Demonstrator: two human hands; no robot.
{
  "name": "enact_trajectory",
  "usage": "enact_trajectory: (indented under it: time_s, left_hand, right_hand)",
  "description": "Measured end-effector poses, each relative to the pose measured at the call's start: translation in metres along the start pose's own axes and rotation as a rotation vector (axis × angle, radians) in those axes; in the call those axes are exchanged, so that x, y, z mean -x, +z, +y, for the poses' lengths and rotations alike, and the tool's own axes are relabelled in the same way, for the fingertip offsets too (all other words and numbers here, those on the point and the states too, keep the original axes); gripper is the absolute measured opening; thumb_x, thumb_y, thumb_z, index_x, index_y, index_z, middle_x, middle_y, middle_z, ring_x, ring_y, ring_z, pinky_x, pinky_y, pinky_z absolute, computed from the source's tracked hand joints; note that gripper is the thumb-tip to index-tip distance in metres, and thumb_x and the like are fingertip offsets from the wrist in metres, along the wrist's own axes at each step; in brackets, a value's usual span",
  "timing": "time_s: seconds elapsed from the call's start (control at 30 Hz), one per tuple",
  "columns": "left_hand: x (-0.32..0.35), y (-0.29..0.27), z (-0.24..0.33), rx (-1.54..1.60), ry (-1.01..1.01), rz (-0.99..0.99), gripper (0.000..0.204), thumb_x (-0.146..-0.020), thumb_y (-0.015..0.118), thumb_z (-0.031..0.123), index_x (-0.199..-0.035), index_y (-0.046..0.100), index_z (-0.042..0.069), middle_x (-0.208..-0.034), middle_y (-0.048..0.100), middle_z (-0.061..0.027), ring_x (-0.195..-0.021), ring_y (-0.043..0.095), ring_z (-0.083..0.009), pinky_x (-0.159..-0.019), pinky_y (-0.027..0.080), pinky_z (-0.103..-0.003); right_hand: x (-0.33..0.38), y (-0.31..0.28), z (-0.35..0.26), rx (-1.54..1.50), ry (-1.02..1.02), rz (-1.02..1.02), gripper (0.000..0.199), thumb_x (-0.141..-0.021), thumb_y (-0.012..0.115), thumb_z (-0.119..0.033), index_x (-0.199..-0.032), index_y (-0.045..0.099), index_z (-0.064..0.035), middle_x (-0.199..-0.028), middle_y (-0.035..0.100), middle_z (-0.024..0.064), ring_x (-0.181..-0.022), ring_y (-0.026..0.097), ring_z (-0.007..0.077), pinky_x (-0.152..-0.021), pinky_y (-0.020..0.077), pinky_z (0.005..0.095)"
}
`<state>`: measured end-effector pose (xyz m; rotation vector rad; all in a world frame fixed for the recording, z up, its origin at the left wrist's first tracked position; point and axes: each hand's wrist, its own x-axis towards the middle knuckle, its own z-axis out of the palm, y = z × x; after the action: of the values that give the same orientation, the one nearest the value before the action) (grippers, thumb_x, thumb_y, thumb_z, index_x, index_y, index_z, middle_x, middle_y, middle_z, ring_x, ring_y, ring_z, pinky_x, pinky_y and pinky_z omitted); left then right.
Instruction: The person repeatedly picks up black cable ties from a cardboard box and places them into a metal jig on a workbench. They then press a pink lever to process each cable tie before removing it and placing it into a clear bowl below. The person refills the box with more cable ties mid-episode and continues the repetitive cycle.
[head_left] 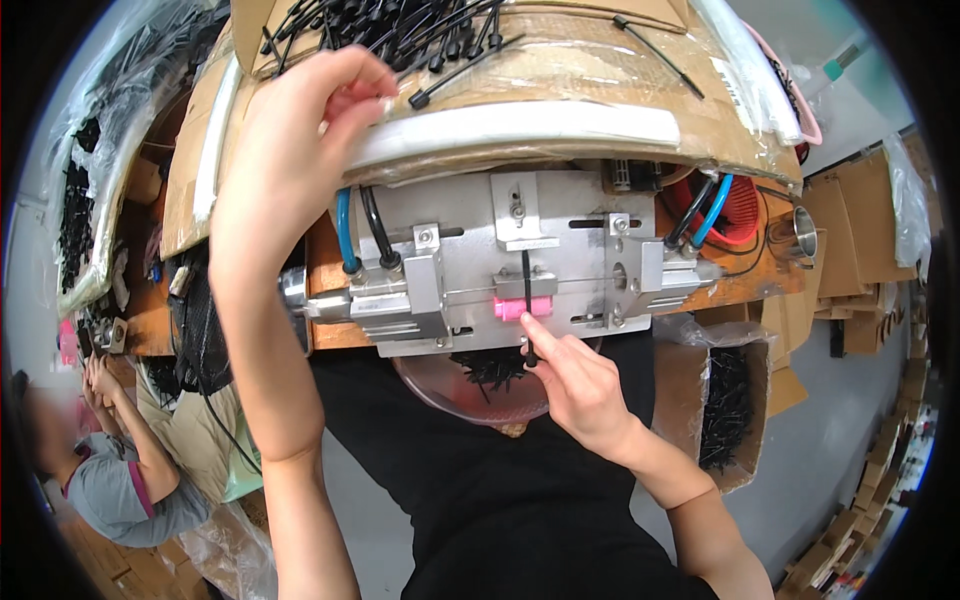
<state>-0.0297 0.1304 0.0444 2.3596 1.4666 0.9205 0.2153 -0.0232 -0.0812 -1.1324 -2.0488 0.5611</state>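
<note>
My right hand point(585, 390) pinches the lower end of a thin black rod point(527, 275) at the metal fixture. The rod lies upright in the picture across a bright pink block point(507, 307), its upper end at a small metal stop point(527, 243). My index fingertip rests at the pink block. At the upper left, my left hand point(320, 110) is raised beside a pile of black rods with thicker heads point(440, 35). Its fingers are curled toward the thumb; whatever may be between them is hidden.
The metal fixture point(580, 265) has cylinders on both sides, with blue and black hoses. A cardboard surface point(570, 70) with white padding rises behind it. Below sit a clear bowl point(425, 385) and, at right, a carton point(683, 400) of black rods. Another person point(130, 470) works at far left.
</note>
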Motion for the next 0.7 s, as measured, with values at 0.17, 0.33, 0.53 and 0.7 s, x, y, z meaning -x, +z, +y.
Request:
enact_trajectory:
  time_s: [0.17, 0.33, 0.53, 0.7]
  left_hand:
    - [0.023, -0.014, 0.004, -0.042, 0.065, -0.003, 0.017, -0.080, 0.061, -0.007, -0.095, 0.061, 0.000, -0.084, 0.059, -0.0110, -0.076, 0.058, -0.0243, -0.071, 0.047, -0.032]
    - [0.080, 0.008, 0.036, -0.168, -0.044, 0.284, 0.044, -0.075, 0.064, -0.012, -0.117, 0.062, 0.003, -0.088, 0.057, -0.0086, -0.078, 0.054, -0.0197, -0.075, 0.046, -0.030]
    - [0.154, 0.082, 0.097, -0.096, -0.010, 0.105, 0.073, -0.070, 0.072, -0.008, -0.138, 0.046, -0.005, -0.095, 0.056, -0.0098, -0.087, 0.054, -0.0228, -0.079, 0.047, -0.034]
    - [0.163, 0.125, 0.105, -0.143, -0.023, -0.008, 0.063, -0.078, 0.065, -0.005, -0.137, 0.045, -0.008, -0.096, 0.051, -0.0109, -0.087, 0.053, -0.0238, -0.080, 0.047, -0.034]
  right_hand:
    - [-0.022, -0.030, -0.016, 0.171, -0.094, -0.110, 0.058, -0.076, 0.070, 0.003, -0.132, 0.054, 0.0014, -0.075, 0.057, 0.0080, -0.066, 0.058, 0.0212, -0.057, 0.0493, 0.0327]
    - [-0.126, -0.093, 0.000, 0.511, -0.067, 0.313, 0.021, -0.085, 0.070, -0.015, -0.103, 0.067, -0.0054, -0.082, 0.069, 0.0124, -0.075, 0.067, 0.0271, -0.059, 0.0518, 0.0360]
    - [-0.246, -0.135, 0.053, 0.904, 0.158, 0.151, 0.018, -0.076, 0.069, -0.011, -0.090, 0.070, 0.0007, -0.086, 0.068, 0.0229, -0.077, 0.068, 0.0308, -0.071, 0.0536, 0.0384]
    - [-0.232, -0.144, 0.036, 0.519, -0.041, 0.365, 0.019, -0.081, 0.067, -0.007, -0.096, 0.067, 0.0050, -0.086, 0.070, 0.0201, -0.074, 0.069, 0.0254, -0.062, 0.0540, 0.0316]
